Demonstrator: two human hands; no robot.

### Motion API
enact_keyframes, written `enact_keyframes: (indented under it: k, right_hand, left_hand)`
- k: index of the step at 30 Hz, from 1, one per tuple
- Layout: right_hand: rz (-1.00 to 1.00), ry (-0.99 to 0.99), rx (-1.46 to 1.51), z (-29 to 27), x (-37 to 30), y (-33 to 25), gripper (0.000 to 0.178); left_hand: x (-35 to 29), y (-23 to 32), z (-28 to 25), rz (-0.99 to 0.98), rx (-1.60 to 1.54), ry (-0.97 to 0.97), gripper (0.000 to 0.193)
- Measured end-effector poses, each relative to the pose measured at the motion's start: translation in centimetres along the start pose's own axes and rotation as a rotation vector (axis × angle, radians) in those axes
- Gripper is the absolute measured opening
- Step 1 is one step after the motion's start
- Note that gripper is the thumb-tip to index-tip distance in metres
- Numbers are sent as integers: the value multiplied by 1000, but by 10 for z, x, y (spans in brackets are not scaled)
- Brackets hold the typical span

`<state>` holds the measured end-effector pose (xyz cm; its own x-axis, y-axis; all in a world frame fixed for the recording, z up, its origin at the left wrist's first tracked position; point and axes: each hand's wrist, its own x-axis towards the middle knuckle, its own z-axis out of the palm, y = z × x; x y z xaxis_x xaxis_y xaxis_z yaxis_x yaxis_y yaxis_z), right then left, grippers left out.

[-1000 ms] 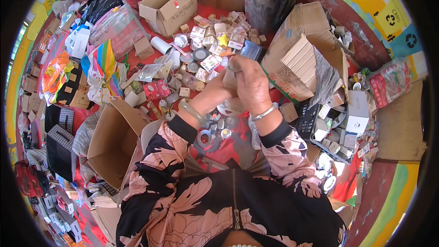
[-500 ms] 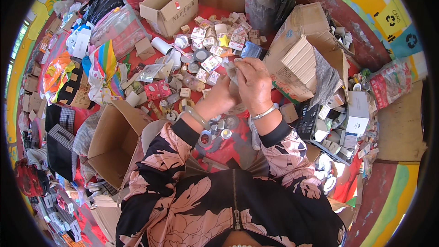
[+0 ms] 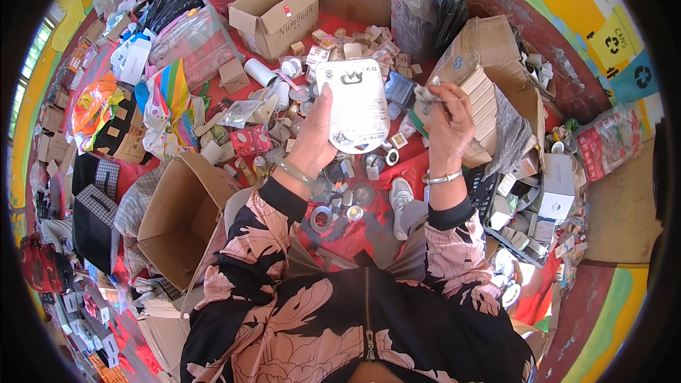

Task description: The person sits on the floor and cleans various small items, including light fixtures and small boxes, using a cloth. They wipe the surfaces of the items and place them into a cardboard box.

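My left hand [image 3: 318, 133] grips a flat white rounded panel [image 3: 357, 110] by its left edge, thumb on top. Dark print and a small cut-out near its upper end mark the panel; whether it is a package or a board I cannot tell. Off to the right, my right hand [image 3: 450, 128] pinches a crumpled greyish-white cloth or tissue [image 3: 424, 93] between its fingers, apart from the panel. Below the panel lie small jars and a roll of tape [image 3: 321, 219] on the red floor covering. A heap of small patterned boxes [image 3: 386, 53] sits just beyond.
An open cardboard box [image 3: 277, 18] stands behind the heap, and another box [image 3: 188, 206] gapes at my left. To the right are a torn carton [image 3: 475, 50] and a black crate [image 3: 521, 240] full of small packages. Black bags [image 3: 429, 14] and bright plastic bags [image 3: 167, 103] surround the area.
My hands were together over the heap and have drawn apart, the right moving right with the cloth. The white panel now faces up in my left hand; before, it was not recognisable.
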<state>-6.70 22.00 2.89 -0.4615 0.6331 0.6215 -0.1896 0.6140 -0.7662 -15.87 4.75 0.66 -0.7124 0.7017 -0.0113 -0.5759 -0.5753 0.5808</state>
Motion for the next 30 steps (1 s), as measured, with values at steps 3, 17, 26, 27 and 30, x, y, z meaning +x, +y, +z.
enact_keyframes:
  k: [3,17,26,27,30]
  right_hand:
    - [-17,-77,67,21,-10,-3,26]
    - [-293,-339,-15,52,-59,-20,26]
    - [-295,-412,-14,46,-53,-35,21]
    - [-283,-472,20,45,-54,-35,19]
    - [-317,-559,45,37,-43,-27,19]
  left_hand:
    - [-2,-5,10,6,77,17,74]
    - [-2,-15,9,6,123,40,74]
    - [-2,-23,6,18,102,71,68]
    - [0,-22,5,38,96,60,67]
    - [4,-20,6,114,154,119,57]
